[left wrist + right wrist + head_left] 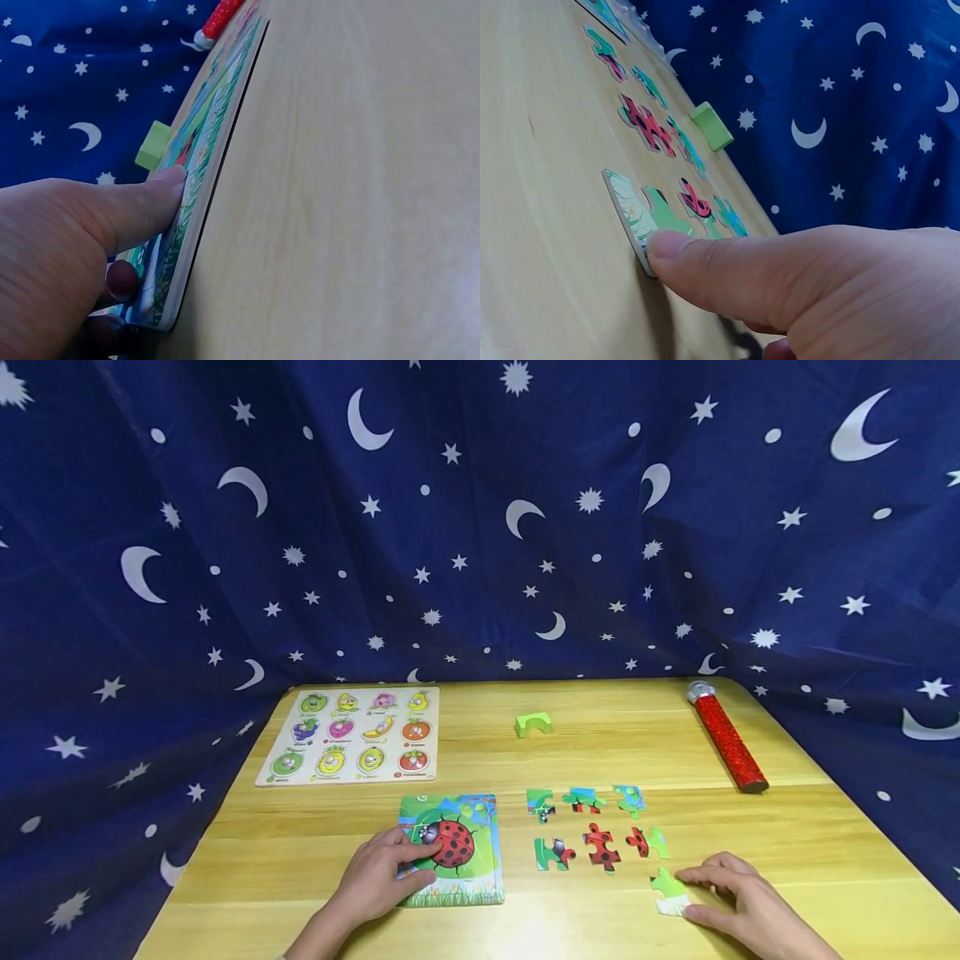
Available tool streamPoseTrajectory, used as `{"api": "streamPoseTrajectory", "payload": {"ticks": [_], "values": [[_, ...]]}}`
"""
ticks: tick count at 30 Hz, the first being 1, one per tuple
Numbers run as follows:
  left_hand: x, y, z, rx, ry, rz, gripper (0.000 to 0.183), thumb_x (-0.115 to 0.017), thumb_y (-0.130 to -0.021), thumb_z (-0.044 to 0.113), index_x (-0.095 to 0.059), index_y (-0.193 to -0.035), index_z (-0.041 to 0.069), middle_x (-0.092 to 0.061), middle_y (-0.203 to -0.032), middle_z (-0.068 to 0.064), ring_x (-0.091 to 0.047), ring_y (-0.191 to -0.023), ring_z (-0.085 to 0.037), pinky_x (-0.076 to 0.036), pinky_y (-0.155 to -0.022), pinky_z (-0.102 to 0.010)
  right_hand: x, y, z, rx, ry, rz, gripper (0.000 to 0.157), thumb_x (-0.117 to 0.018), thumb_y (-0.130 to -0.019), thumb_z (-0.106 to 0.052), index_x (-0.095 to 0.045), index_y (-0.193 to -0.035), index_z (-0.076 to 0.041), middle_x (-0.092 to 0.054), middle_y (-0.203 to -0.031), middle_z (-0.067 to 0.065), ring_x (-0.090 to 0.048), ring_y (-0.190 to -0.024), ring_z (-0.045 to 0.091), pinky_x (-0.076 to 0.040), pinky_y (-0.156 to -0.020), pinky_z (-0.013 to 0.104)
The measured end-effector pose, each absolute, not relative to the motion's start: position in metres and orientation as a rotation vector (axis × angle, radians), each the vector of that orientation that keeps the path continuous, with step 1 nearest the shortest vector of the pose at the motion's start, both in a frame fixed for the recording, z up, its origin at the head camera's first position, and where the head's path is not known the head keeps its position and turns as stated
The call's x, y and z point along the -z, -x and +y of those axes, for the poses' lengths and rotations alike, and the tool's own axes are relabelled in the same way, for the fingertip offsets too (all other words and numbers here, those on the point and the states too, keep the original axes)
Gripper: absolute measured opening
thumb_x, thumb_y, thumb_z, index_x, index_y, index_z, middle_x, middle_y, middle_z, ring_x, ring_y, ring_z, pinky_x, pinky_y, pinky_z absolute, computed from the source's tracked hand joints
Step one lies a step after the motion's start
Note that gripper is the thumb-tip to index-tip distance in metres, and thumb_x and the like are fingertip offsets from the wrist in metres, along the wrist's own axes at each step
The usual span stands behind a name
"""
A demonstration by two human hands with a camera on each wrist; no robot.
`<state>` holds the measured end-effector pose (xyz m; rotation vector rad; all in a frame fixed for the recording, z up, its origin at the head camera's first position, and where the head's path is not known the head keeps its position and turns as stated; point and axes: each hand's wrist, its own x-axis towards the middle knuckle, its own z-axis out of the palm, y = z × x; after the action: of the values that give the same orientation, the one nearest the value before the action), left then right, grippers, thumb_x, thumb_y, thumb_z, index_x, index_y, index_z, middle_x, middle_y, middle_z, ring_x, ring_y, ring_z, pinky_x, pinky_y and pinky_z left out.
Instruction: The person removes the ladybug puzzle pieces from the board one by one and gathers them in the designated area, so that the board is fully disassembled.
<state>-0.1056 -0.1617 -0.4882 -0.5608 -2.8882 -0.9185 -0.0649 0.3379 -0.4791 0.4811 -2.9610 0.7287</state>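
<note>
My left hand (377, 875) lies over the left side of a square ladybug puzzle board (480, 887), with the index finger and thumb resting on its picture. In the left wrist view the thumb reaches over the board's grassy edge (182, 247). At the right, my right hand (738, 902) pinches a green-and-white corner puzzle piece (670, 893) at its right side. The right wrist view shows the thumb on this piece (632, 210) and a shadow beneath its edge. Several loose pieces lie between the hands, including a red, black-spotted one (601, 848).
A fruit puzzle board (348, 708) lies at the back left. Behind the loose pieces stands a light green arch block (533, 723). A red glittery microphone (726, 735) lies near the table's right edge. A blue star-and-moon cloth (480, 527) hangs behind the wooden table (570, 927).
</note>
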Motion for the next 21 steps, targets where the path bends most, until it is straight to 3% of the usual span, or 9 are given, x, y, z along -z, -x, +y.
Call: {"api": "streamPoseTrajectory", "payload": {"ticks": [10,21], "values": [[0.4914,0.1056,-0.1628,0.881,0.566,-2.892,0.035,-0.074,-0.083,0.045,-0.074,-0.116,0.033,-0.038,-0.075,0.014,-0.031,-0.066,0.001,-0.026,-0.063,-0.019,0.4735,0.0653,0.3415,-0.736,-0.422,-3.064,0.035,-0.076,-0.083,-0.042,-0.071,-0.112,-0.024,-0.054,-0.099,-0.010,-0.040,-0.085,-0.008,-0.040,-0.069,0.019],[0.4899,0.1056,-0.1621,0.871,0.548,-2.908,0.035,-0.074,-0.083,0.047,-0.074,-0.116,0.033,-0.039,-0.076,0.014,-0.037,-0.073,0.000,-0.027,-0.065,-0.020,0.4826,0.0650,0.3439,-0.792,-0.573,-2.926,0.028,-0.080,-0.081,-0.027,-0.071,-0.107,-0.023,-0.053,-0.096,-0.016,-0.041,-0.084,-0.008,-0.037,-0.067,0.018]]}}
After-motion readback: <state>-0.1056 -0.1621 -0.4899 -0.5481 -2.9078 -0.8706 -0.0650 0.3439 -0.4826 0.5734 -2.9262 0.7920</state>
